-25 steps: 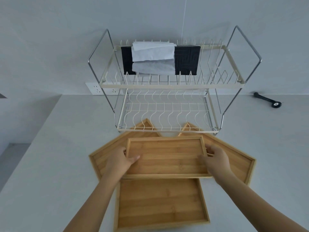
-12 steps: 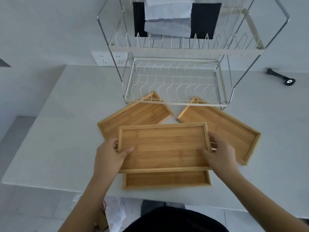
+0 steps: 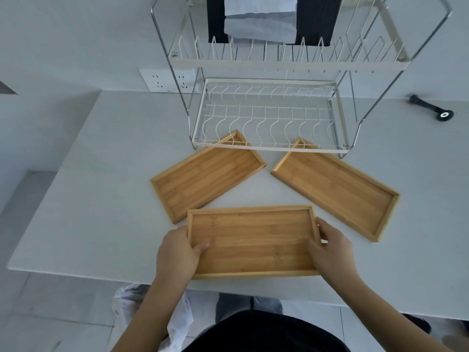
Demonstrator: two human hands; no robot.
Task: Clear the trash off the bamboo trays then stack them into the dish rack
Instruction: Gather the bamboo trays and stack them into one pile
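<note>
I hold a bamboo tray (image 3: 253,240) flat and level near the table's front edge. My left hand (image 3: 177,252) grips its left short side and my right hand (image 3: 332,250) grips its right short side, thumbs inside the rim. Two more bamboo trays lie angled on the table, a left tray (image 3: 208,174) and a right tray (image 3: 335,189). Their far corners reach under the front of the white wire dish rack (image 3: 266,148). No trash shows on any tray. The rack's lower tier holds nothing.
The rack's upper tier (image 3: 279,63) carries a black item with white paper draped over it. A wall socket (image 3: 167,81) sits left of the rack. A black tool (image 3: 431,110) lies at the far right. A white plastic bag (image 3: 127,298) is on the floor below the table edge.
Both hands have drawn the held tray back toward the table's front edge. It now covers the tray that showed beneath it. The view has tilted downward.
</note>
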